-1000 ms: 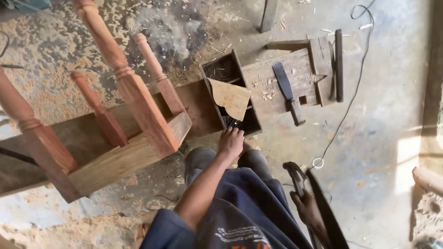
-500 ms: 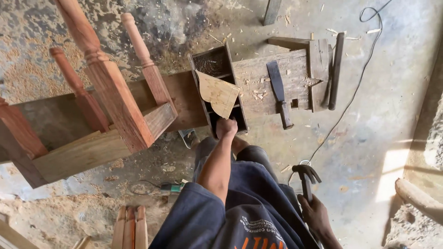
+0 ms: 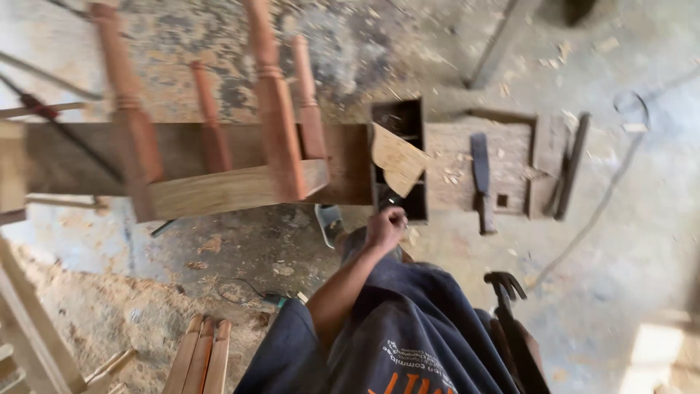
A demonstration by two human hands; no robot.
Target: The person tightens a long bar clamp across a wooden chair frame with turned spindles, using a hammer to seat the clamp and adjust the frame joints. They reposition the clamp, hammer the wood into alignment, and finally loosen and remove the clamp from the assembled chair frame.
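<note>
The left hand [image 3: 386,225] is curled closed at the near end of a narrow dark wooden box [image 3: 398,157] that lies on the floor [image 3: 627,241]; what its fingers pinch I cannot tell. The right hand is mostly hidden, wrapped around the handle of a claw hammer [image 3: 510,306] at the floor's lower right. An upturned wooden stool [image 3: 219,168] lies just left of the box.

1. Rough concrete floor [image 3: 642,241], grey and stained, scattered with wood chips.
2. Sawdust [image 3: 109,306] heaped at lower left.
3. An upturned wooden table [image 3: 219,190] with turned reddish legs lies at left.
4. A flat wooden block [image 3: 510,157] lies at right.
5. A thin cable [image 3: 590,219] trails over the floor.
6. Bright sunlight patch [image 3: 656,350] at lower right.
</note>
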